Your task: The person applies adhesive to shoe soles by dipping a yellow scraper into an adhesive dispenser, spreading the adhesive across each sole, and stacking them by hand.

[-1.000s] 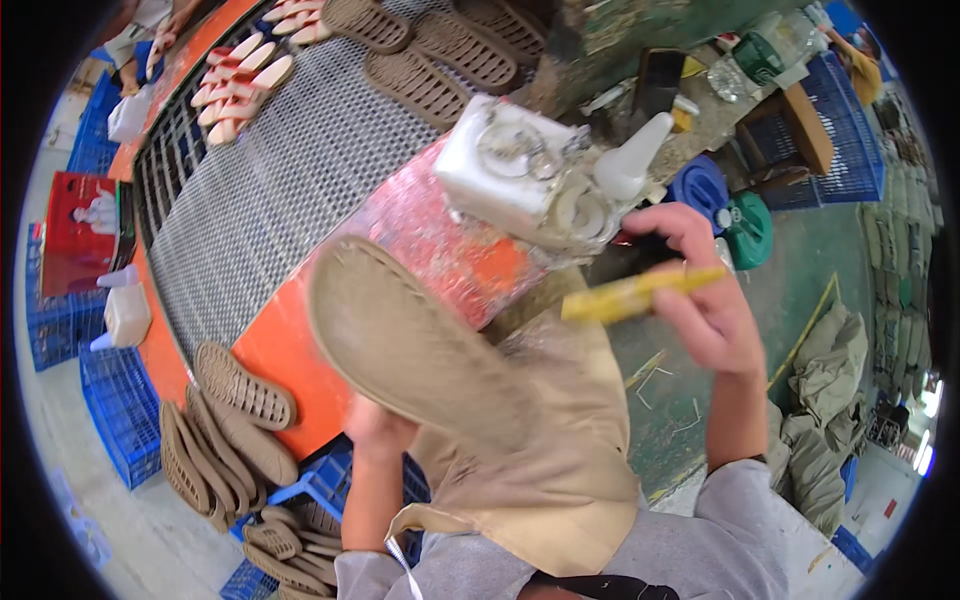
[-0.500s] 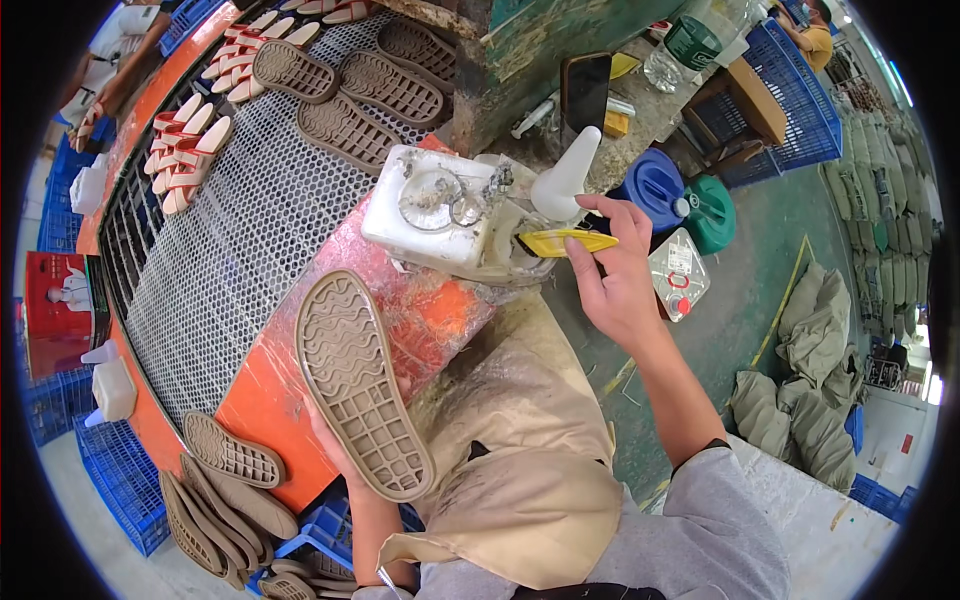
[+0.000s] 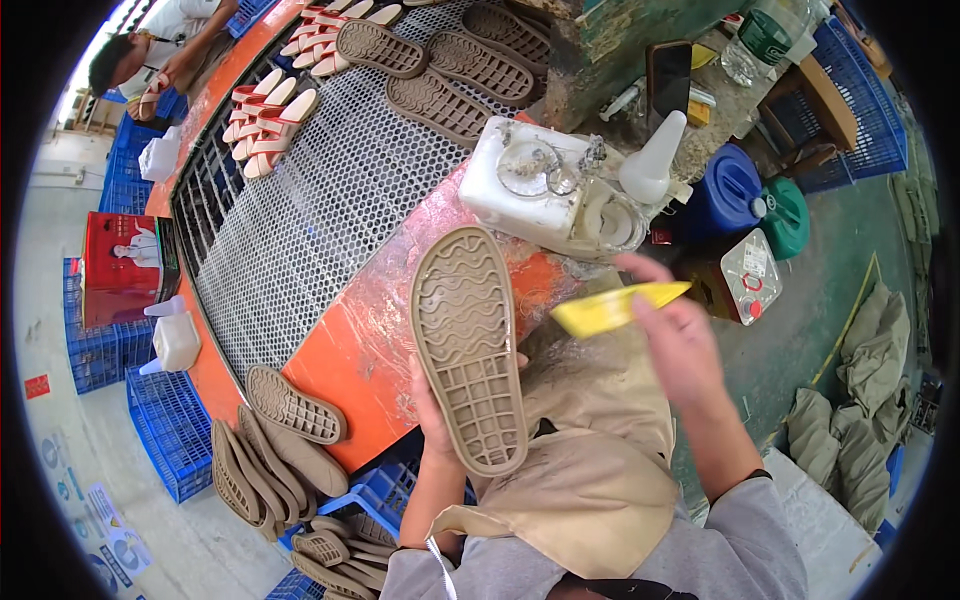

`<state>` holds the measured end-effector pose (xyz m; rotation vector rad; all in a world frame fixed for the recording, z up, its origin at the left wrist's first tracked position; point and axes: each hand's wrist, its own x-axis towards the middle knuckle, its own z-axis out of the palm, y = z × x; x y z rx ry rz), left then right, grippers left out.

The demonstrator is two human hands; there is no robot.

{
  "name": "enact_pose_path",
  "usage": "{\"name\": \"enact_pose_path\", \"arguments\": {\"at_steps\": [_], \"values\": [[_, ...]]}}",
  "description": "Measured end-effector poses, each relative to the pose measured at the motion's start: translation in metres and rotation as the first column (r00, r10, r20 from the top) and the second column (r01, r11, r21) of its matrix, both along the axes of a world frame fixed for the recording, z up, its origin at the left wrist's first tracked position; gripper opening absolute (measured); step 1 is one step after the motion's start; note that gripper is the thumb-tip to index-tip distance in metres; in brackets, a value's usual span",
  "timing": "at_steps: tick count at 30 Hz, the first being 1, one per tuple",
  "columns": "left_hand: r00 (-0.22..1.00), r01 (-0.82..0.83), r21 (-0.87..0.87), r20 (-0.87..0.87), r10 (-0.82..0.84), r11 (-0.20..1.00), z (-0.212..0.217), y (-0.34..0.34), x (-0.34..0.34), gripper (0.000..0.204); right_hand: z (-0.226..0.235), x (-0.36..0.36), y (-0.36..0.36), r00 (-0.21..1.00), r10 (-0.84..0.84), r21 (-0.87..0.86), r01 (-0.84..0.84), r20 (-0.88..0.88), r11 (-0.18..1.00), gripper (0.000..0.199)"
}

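Note:
My left hand (image 3: 431, 408) grips a brown shoe sole (image 3: 468, 350) from behind its left edge. The sole's tread, wavy at the top and gridded below, faces me, and most of the fingers are hidden behind it. To the right, blurred by motion, my right hand (image 3: 672, 335) pinches a flat yellow tool (image 3: 610, 308) whose tip points left, apart from the sole. Beyond my hands sits a white plastic container (image 3: 525, 185), smeared with residue, with a round opening on its right side. A white nozzle bottle (image 3: 652, 165) stands beside that opening.
An orange-edged table with a metal mesh (image 3: 330, 220) carries strappy sandals (image 3: 270, 125) and brown soles (image 3: 440, 105). More soles (image 3: 270, 460) lie at its near left edge. Blue and green jugs (image 3: 730, 190) and a metal can (image 3: 740, 275) stand right. Another person (image 3: 170, 50) sits far left.
My right hand has drawn the yellow tool out of the container's opening and down toward the sole. The whole view has shifted, so surroundings appear farther right. The sole stays in my left hand.

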<state>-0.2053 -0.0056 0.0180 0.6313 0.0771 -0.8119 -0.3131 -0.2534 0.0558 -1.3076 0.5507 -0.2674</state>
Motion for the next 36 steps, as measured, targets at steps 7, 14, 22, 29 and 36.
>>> {"name": "enact_pose_path", "arguments": {"at_steps": [7, 14, 22, 29, 36], "values": [[0.972, -0.183, 0.307, -0.084, 0.218, 0.934, 0.013, -0.019, -0.016, 0.072, -0.001, 0.032, 0.078, 0.99, 0.093, -0.28, -0.06, 0.105, 0.958, 0.017], [0.992, -0.118, 0.186, 0.056, 0.109, 0.976, 0.008, -0.014, -0.014, 0.067, 0.009, 0.017, 0.096, 0.994, 0.081, -0.306, -0.054, 0.078, 0.95, 0.015], [0.985, -0.15, 0.09, 0.096, 0.142, 0.985, 0.008, -0.015, -0.002, 0.072, 0.032, -0.023, 0.098, 0.973, 0.22, -0.36, -0.183, 0.064, 0.915, 0.015], [0.973, -0.187, 0.214, 0.176, 0.15, 0.959, 0.048, -0.024, -0.008, 0.063, 0.066, -0.003, 0.057, 0.762, 0.647, -0.585, -0.52, 0.01, 0.622, 0.015], [0.92, 0.275, 0.178, 0.236, -0.313, 0.945, 0.061, 0.002, -0.005, 0.052, 0.087, 0.054, 0.041, 0.315, 0.949, -0.626, -0.737, 0.014, 0.254, 0.015]]}}
